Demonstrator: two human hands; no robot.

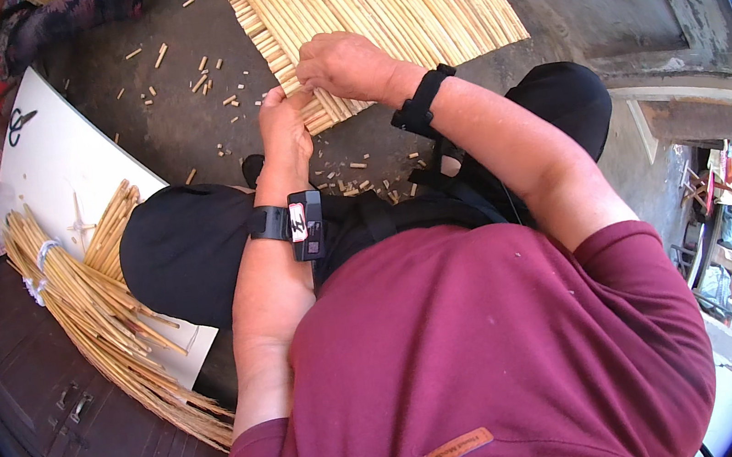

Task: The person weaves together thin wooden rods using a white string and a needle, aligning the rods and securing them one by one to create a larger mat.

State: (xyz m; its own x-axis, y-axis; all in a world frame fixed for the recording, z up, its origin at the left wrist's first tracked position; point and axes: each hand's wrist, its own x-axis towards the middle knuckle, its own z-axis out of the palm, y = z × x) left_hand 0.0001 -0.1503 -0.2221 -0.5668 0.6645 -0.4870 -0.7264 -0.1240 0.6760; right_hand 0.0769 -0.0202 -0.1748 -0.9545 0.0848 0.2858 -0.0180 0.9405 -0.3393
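A mat of pale straw-coloured stalks laid side by side (392,3) spreads ahead of me, with short stalk ends along its left edge. My left hand (287,119) grips the mat's near left corner, thumb up. My right hand (340,65) is just above it on the same edge, fingers curled and pressed together at the mat; whatever small piece they may pinch is hidden. Both wrists carry dark strapped devices.
Cut stalk bits (199,84) litter the dark floor. On my left are a white board (37,156), black scissors (19,122), stalk bundles (90,311) and a dark wooden panel (48,409). Another person's patterned-clad leg (62,28) shows at upper left; assorted clutter (728,236) at right.
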